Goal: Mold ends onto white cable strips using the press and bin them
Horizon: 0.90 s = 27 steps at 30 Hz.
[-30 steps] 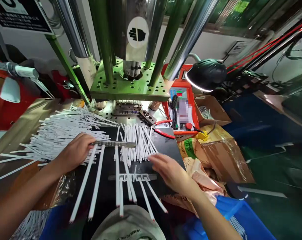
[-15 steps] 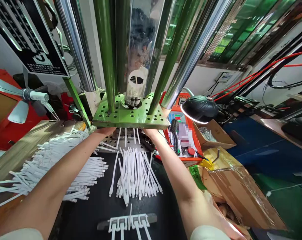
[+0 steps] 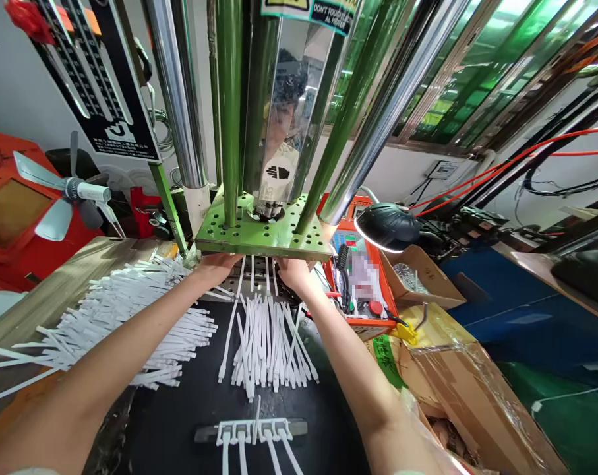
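Note:
Both of my hands reach in under the front edge of a green perforated machine plate [image 3: 273,244]. My left hand [image 3: 219,265] is at the left side beneath it, and its fingers are hidden by the plate. On the other side is my right hand [image 3: 293,272], fingers turned inward and mostly out of sight. Between the hands, several white flat cables [image 3: 252,274] run out from under the plate toward me. A bundle of white cables [image 3: 266,343] lies just in front on the black surface. Nearer to me rests a white moulded strip [image 3: 253,430] with several cables attached.
A large pile of white cables [image 3: 130,310] lies on the left. Chrome columns [image 3: 177,92] and green rods rise above the plate. To the right stand an orange control box [image 3: 390,290], a black lamp [image 3: 390,227] and cardboard boxes [image 3: 467,376]. A fan [image 3: 74,191] stands at left.
The view has tilted up a little. My hands show more from under the plate's edge, and my right hand sits slightly closer to the cables. The cable piles lie as before.

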### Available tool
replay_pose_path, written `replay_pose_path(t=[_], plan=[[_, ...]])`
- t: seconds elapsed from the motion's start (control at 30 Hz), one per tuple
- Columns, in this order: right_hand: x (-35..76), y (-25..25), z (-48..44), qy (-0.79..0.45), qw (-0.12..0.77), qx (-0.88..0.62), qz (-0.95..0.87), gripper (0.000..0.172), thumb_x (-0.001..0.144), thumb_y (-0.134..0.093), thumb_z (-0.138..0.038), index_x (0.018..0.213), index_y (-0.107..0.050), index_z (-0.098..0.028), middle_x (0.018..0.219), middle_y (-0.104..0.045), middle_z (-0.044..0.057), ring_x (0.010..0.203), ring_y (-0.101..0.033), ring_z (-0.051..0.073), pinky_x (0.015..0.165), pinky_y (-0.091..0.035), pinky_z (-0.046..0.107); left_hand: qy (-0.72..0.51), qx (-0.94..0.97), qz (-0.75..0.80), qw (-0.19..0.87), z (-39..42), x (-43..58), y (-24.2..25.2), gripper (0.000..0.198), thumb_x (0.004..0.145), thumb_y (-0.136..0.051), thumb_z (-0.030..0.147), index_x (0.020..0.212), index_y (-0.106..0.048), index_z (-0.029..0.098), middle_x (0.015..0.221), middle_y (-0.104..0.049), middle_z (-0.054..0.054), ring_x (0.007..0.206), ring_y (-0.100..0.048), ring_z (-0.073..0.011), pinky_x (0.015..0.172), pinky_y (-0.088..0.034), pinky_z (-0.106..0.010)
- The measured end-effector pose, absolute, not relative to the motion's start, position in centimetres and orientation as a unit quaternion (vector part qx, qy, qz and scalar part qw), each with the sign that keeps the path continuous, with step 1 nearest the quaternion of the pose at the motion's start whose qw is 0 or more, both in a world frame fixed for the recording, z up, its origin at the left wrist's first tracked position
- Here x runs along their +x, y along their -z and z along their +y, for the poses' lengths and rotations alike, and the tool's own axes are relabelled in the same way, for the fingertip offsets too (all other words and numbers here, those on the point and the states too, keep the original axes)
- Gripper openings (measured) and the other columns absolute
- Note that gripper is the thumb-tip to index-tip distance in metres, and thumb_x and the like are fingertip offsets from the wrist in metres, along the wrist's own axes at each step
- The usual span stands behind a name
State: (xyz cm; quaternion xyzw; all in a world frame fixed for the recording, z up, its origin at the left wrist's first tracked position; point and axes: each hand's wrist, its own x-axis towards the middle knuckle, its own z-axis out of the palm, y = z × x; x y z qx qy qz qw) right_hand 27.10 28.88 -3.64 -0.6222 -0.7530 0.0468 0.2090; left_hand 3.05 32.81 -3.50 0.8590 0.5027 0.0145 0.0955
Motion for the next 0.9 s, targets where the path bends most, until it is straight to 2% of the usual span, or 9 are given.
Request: replay_pose_path(t=[0.13,0.23,0.37,0.47,0.53,0.6,0.7,0.8,0.9], plan=[[25.4,2.6,29.2,-0.036,0.202,-0.620,-0.757,0.043,0.097,-0.040,-0.014,0.137,-0.056,-0.021,0.129,-0.064,0.012,0.132,-0.046,0.031,0.110,-0.037,0.046,-0.024,0.862,0.498,0.086,32.4,4.4,2.0,0.042,0.101,-0.049,0.036,0.140,-0.048,0.021,0.134,-0.057,-0.013,0.118,-0.058,-0.0264,0.102,-0.047,-0.050],[24.6,1.9,28.4,-0.032,0.180,-0.619,-0.764,0.043,0.099,-0.039,-0.016,0.138,-0.056,-0.024,0.132,-0.063,0.009,0.134,-0.044,0.029,0.111,-0.034,0.046,-0.033,0.863,0.498,0.080,31.6,4.8,1.6,0.046,0.098,-0.056,0.040,0.139,-0.049,0.019,0.137,-0.054,-0.013,0.122,-0.055,-0.0281,0.105,-0.045,-0.054],[23.1,1.6,27.3,-0.038,0.126,-0.608,-0.783,0.035,0.098,-0.051,-0.022,0.132,-0.060,-0.024,0.139,-0.058,0.009,0.132,-0.047,0.028,0.113,-0.032,0.048,-0.073,0.863,0.496,0.058,29.6,4.6,2.6,0.051,0.095,-0.054,0.016,0.144,-0.044,0.018,0.150,-0.041,-0.017,0.139,-0.039,-0.0328,0.115,-0.033,-0.057],[21.3,0.9,27.9,-0.043,0.098,-0.610,-0.785,0.033,0.096,-0.059,-0.032,0.127,-0.061,-0.020,0.135,-0.058,0.010,0.127,-0.052,0.027,0.111,-0.035,0.053,-0.108,0.867,0.485,0.042,27.3,4.0,2.9,0.059,0.086,-0.045,0.000,0.143,-0.047,0.014,0.152,-0.037,-0.021,0.139,-0.040,-0.0349,0.113,-0.037,-0.053],[20.5,0.0,28.3,-0.050,0.096,-0.614,-0.782,0.032,0.092,-0.064,-0.024,0.123,-0.065,-0.020,0.130,-0.062,0.011,0.125,-0.054,0.029,0.110,-0.036,0.053,-0.128,0.877,0.462,0.029,25.0,3.1,2.9,0.057,0.083,-0.041,-0.003,0.136,-0.055,0.014,0.151,-0.039,-0.019,0.138,-0.041,-0.0335,0.112,-0.041,-0.050],[20.6,-0.7,27.7,-0.054,0.112,-0.611,-0.782,0.041,0.086,-0.061,-0.009,0.124,-0.067,-0.022,0.130,-0.063,0.013,0.128,-0.051,0.032,0.110,-0.035,0.052,-0.144,0.888,0.436,0.020,21.8,1.5,3.0,0.053,0.085,-0.038,-0.002,0.130,-0.060,0.016,0.150,-0.042,-0.016,0.142,-0.037,-0.0305,0.114,-0.040,-0.048],[23.2,0.3,23.4,-0.051,0.156,-0.599,-0.784,0.049,0.088,-0.051,-0.005,0.133,-0.062,-0.020,0.139,-0.055,0.017,0.137,-0.043,0.031,0.112,-0.035,0.049,-0.162,0.906,0.390,0.009,15.2,-2.4,4.1,0.044,0.095,-0.037,0.008,0.130,-0.060,0.019,0.148,-0.045,-0.012,0.142,-0.037,-0.0255,0.115,-0.041,-0.043],[28.0,3.5,14.7,-0.046,0.222,-0.558,-0.799,0.034,0.096,-0.048,-0.017,0.125,-0.066,-0.019,0.145,-0.048,0.017,0.138,-0.042,0.030,0.111,-0.040,0.050,-0.188,0.920,0.340,-0.049,7.9,-7.0,5.9,0.037,0.101,-0.041,0.023,0.135,-0.056,0.022,0.144,-0.052,-0.009,0.136,-0.044,-0.0228,0.111,-0.042,-0.037],[32.3,6.5,4.3,-0.067,0.245,-0.543,-0.801,0.031,0.096,-0.056,-0.032,0.124,-0.065,-0.022,0.144,-0.049,0.015,0.135,-0.048,0.030,0.106,-0.048,0.049,-0.182,0.915,0.351,-0.080,2.7,-10.5,7.5,0.053,0.099,-0.046,0.051,0.143,-0.050,0.022,0.142,-0.054,-0.010,0.132,-0.049,-0.0275,0.113,-0.036,-0.040]])
